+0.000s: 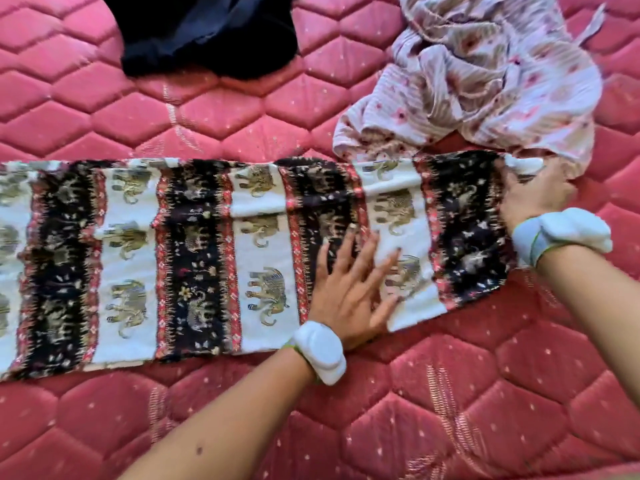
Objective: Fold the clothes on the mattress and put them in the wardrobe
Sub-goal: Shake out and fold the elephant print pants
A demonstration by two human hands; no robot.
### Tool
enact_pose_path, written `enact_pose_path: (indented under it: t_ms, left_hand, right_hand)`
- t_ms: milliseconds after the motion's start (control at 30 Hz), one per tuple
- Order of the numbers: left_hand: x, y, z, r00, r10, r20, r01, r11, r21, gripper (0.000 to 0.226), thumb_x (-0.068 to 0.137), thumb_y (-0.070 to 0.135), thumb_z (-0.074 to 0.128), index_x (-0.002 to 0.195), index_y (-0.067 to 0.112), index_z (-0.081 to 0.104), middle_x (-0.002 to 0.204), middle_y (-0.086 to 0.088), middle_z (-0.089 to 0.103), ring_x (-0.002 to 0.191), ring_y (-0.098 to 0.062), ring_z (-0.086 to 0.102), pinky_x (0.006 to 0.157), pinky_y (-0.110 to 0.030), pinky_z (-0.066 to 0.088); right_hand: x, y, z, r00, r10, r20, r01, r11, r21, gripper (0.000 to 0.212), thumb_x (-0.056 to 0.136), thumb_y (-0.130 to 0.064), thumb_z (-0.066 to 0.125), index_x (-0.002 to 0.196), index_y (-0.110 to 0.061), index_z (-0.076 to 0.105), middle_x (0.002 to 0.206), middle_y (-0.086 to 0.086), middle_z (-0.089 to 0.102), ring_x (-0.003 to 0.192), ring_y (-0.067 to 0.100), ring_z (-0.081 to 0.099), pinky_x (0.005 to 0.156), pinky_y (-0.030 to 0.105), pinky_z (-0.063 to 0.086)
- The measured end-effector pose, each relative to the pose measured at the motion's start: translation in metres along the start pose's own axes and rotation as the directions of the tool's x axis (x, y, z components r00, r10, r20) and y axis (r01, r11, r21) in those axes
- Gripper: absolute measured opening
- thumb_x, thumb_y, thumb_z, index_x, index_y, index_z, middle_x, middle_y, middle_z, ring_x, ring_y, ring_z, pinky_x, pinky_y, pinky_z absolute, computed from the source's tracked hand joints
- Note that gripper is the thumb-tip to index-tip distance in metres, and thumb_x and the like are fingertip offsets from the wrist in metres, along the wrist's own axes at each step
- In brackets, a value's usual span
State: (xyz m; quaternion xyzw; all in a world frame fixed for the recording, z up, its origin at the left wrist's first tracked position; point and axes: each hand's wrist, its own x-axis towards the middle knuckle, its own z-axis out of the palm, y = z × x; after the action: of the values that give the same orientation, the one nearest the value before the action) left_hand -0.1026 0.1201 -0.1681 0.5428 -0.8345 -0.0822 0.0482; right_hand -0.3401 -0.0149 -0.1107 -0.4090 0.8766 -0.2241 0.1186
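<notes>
The elephant-print cloth [194, 251] lay folded in a long band across the middle of the mattress [450, 403], reaching its left edge. The left hand [349, 289] pressed flat on it with fingers spread, holding nothing. The right hand [535, 195] gripped the cloth's right end, fingers curled.

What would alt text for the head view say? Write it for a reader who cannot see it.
Two hands work an elephant-print cloth laid in a long strip across a red quilted mattress: the left hand presses flat on it, the right hand holds its right end. Behind lie a crumpled pink floral garment and a dark garment.
</notes>
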Motion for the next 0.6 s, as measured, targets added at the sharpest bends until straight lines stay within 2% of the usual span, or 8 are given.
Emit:
enact_pose_path:
  t_ms: [67, 133, 200, 267, 333, 400, 467, 600]
  left_hand:
    - [0.004, 0.015, -0.003, 0.999, 0.01, 0.043, -0.007, 0.998, -0.059, 0.059, 0.094, 0.063, 0.018, 0.148, 0.041, 0.024, 0.159, 0.002, 0.019, 0.148, -0.024, 0.011, 0.113, -0.054, 0.016]
    - [0.012, 0.015, -0.012, 0.99, -0.136, 0.035, 0.14, 0.979, -0.15, 0.058, 0.095, 0.061, 0.018, 0.147, 0.038, 0.027, 0.16, 0.003, 0.016, 0.148, -0.02, 0.011, 0.113, -0.05, 0.019]
    - [0.018, -0.006, -0.024, 0.946, -0.323, -0.002, 0.314, 0.923, -0.22, 0.057, 0.095, 0.054, 0.025, 0.146, 0.028, 0.032, 0.16, 0.003, 0.016, 0.147, -0.02, 0.013, 0.112, -0.048, 0.02]
    - [0.021, -0.042, -0.035, 0.904, -0.426, -0.046, 0.403, 0.881, -0.248, 0.052, 0.096, 0.044, 0.031, 0.143, 0.021, 0.035, 0.158, -0.001, 0.019, 0.145, -0.022, 0.017, 0.111, -0.05, 0.022]
    - [0.024, -0.09, -0.046, 0.875, -0.473, -0.108, 0.444, 0.871, -0.211, 0.047, 0.097, 0.035, 0.037, 0.141, 0.02, 0.038, 0.157, -0.002, 0.021, 0.143, -0.024, 0.021, 0.109, -0.051, 0.026]
    - [0.028, -0.14, -0.058, 0.853, -0.505, -0.132, 0.491, 0.862, -0.125, 0.047, 0.098, 0.029, 0.041, 0.143, 0.018, 0.035, 0.158, -0.002, 0.02, 0.143, -0.025, 0.02, 0.109, -0.05, 0.025]
    - [0.035, -0.185, -0.07, 0.835, -0.544, -0.087, 0.539, 0.839, -0.079, 0.05, 0.098, 0.027, 0.045, 0.146, 0.02, 0.033, 0.156, -0.002, 0.026, 0.141, -0.029, 0.021, 0.11, -0.05, 0.025]
    - [0.05, -0.233, -0.088, 0.84, -0.542, 0.002, 0.539, 0.835, 0.111, 0.04, 0.093, 0.033, 0.057, 0.13, 0.019, 0.052, 0.14, -0.013, 0.039, 0.128, -0.04, 0.029, 0.1, -0.055, 0.032]
  right_hand:
    - [0.005, 0.004, -0.008, 0.998, 0.023, 0.058, -0.016, 0.993, -0.119, 0.07, 0.088, -0.05, 0.057, 0.132, 0.0, 0.035, 0.125, 0.034, 0.049, 0.114, 0.048, 0.047, 0.089, 0.047, 0.035]
    - [0.002, 0.012, -0.012, 0.99, 0.011, 0.143, 0.026, 0.967, -0.255, 0.081, 0.087, -0.047, 0.061, 0.141, -0.001, 0.024, 0.128, 0.037, 0.044, 0.115, 0.051, 0.045, 0.092, 0.051, 0.036]
    - [-0.003, 0.022, -0.011, 0.981, -0.162, 0.108, 0.191, 0.914, -0.357, 0.074, 0.085, -0.039, 0.063, 0.14, -0.006, 0.026, 0.135, 0.033, 0.036, 0.117, 0.05, 0.041, 0.094, 0.054, 0.034]
    - [-0.007, 0.026, -0.007, 0.892, -0.44, 0.106, 0.442, 0.796, -0.415, 0.053, 0.086, -0.023, 0.058, 0.133, -0.01, 0.037, 0.135, 0.026, 0.038, 0.121, 0.045, 0.038, 0.097, 0.055, 0.031]
    - [-0.007, 0.018, -0.003, 0.791, -0.556, 0.256, 0.61, 0.682, -0.403, 0.055, 0.081, -0.008, 0.055, 0.134, -0.014, 0.043, 0.137, 0.017, 0.043, 0.129, 0.037, 0.034, 0.103, 0.051, 0.026]
    - [-0.005, 0.005, -0.001, 0.735, -0.504, 0.454, 0.67, 0.644, -0.369, 0.062, 0.078, -0.003, 0.056, 0.137, -0.018, 0.043, 0.141, 0.008, 0.044, 0.133, 0.029, 0.032, 0.106, 0.047, 0.022]
    - [0.002, 0.0, -0.001, 0.743, -0.415, 0.526, 0.643, 0.662, -0.386, 0.063, 0.079, -0.009, 0.058, 0.139, -0.021, 0.042, 0.139, 0.008, 0.044, 0.13, 0.027, 0.038, 0.105, 0.046, 0.023]
    - [0.022, 0.018, -0.007, 0.885, -0.24, 0.398, 0.424, 0.769, -0.479, 0.076, 0.07, -0.061, 0.056, 0.131, -0.016, 0.047, 0.131, 0.022, 0.047, 0.124, 0.04, 0.041, 0.105, 0.054, 0.028]
